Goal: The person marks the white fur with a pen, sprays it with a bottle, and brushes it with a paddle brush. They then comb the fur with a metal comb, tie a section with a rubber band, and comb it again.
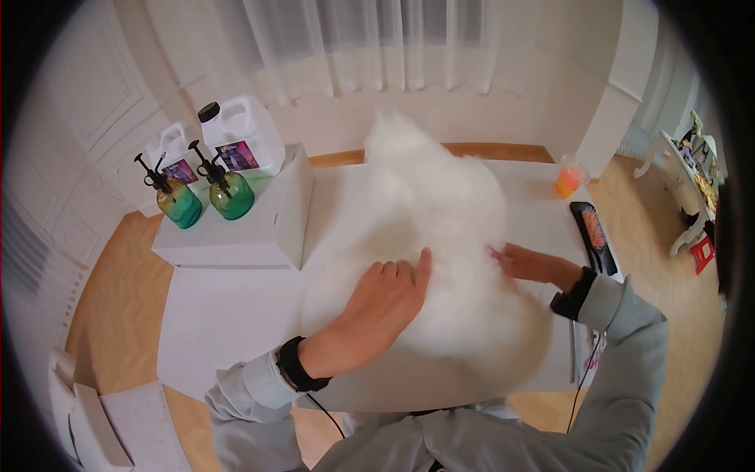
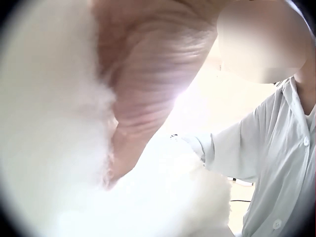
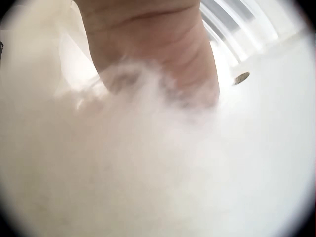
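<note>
A big mound of fluffy white fur [image 1: 448, 197] spreads over the middle of the white table, its narrower top toward the curtain. On its near left side lies my left hand [image 1: 377, 303], the index finger stretched out over the fur and the other fingers bent down into it. In the left wrist view, the palm [image 2: 148, 74] leans against the fur. My right hand [image 1: 535, 266] reaches the mound's right flank with a fingertip at the hair. The right wrist view shows that hand [image 3: 153, 54] sunk into long hair, which hides its fingers; I cannot tell whether they grip a tuft.
A white box [image 1: 236, 244] at the left bears two green spray bottles [image 1: 232, 197] and two white jugs [image 1: 255, 138]. Along the table's right edge lie a black brush [image 1: 594, 236] and an orange-pink cup [image 1: 568, 181]. A cable [image 1: 583, 385] hangs below the right sleeve.
</note>
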`<state>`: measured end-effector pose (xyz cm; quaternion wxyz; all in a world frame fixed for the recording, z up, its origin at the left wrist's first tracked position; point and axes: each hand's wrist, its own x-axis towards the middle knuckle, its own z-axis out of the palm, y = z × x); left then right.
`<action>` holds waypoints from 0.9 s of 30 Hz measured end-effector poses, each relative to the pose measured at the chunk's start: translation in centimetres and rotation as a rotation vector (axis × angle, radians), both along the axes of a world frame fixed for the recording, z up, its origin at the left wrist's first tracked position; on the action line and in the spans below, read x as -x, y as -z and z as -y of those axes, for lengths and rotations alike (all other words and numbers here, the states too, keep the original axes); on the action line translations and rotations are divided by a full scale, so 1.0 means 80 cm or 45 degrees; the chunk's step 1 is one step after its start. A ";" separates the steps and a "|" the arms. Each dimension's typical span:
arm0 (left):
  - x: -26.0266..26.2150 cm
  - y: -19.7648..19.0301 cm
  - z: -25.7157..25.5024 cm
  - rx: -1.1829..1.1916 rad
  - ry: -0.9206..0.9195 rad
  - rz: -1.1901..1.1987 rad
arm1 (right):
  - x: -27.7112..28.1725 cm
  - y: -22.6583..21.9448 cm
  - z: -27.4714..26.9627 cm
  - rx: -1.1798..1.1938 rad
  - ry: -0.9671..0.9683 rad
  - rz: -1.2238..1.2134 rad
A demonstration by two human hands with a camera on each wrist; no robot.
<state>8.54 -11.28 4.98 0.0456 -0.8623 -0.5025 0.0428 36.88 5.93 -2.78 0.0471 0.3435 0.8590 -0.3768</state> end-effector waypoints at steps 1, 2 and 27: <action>-0.001 0.001 -0.002 -0.003 -0.002 -0.001 | 0.004 0.004 0.011 -0.085 0.029 -0.193; -0.003 0.002 -0.003 -0.074 0.048 0.013 | 0.014 0.001 0.020 -0.167 0.059 -0.386; 0.027 0.012 -0.023 -0.416 0.013 0.072 | 0.075 -0.063 0.010 0.311 0.321 -0.087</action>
